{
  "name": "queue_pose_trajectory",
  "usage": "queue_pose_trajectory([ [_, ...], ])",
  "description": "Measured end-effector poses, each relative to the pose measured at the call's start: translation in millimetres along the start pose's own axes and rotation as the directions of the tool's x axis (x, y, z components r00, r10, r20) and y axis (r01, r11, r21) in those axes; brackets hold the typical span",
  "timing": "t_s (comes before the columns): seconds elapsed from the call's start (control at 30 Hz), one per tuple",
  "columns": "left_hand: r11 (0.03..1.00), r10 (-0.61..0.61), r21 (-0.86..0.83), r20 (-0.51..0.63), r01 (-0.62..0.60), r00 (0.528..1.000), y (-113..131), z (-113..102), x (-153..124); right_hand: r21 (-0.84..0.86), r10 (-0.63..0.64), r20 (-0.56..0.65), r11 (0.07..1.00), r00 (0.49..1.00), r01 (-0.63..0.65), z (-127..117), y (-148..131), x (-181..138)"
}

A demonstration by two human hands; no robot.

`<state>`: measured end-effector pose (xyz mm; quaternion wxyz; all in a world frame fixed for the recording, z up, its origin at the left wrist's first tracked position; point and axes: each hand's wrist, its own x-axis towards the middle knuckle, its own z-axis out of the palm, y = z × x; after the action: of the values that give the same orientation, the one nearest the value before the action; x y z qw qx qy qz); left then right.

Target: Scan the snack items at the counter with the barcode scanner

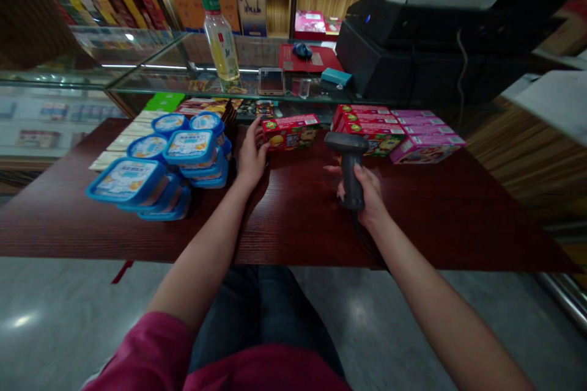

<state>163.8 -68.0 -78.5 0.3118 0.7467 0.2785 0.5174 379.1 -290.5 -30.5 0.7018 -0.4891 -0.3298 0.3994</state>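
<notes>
My left hand (252, 157) is at the left end of a red snack box (291, 133), thumb at its front and fingers at its end face. That box rests on the dark wooden counter. My right hand (372, 194) is wrapped round the handle of a dark grey barcode scanner (352, 165), its head raised above the counter. Behind the scanner stand more red boxes (369, 125), with pink-purple boxes (428, 134) beside them. Left of my left hand are stacked blue-lidded plastic tubs (131, 180).
Pale flat packs (121, 134) lie behind the tubs. On the glass display case (160, 67) stand a bottle (220, 36) and a phone (271, 81). A mouse (302, 51) sits on a red pad. Black equipment (403, 55) occupies the back right. The scanner's cable hangs toward the counter's front edge.
</notes>
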Motion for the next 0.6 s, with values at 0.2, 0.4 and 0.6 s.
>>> queue_pose_trajectory([
  [0.2, 0.868, 0.145, 0.483, -0.026, -0.115, 0.989, 38, 7, 1, 0.007, 0.049, -0.025, 0.999, 0.998, -0.049, 4, -4, -1],
  [0.4, 0.659, 0.111, 0.692, 0.297, -0.294, 0.948, 70, 40, 18, 0.024, 0.062, -0.037, 0.998, 0.997, -0.061, 2, -4, 0],
  [0.6, 0.719, 0.153, 0.669, 0.11, -0.187, 0.982, 33, 21, 37, 0.053, 0.036, -0.066, 0.998, 0.997, -0.033, 0, -2, 0],
])
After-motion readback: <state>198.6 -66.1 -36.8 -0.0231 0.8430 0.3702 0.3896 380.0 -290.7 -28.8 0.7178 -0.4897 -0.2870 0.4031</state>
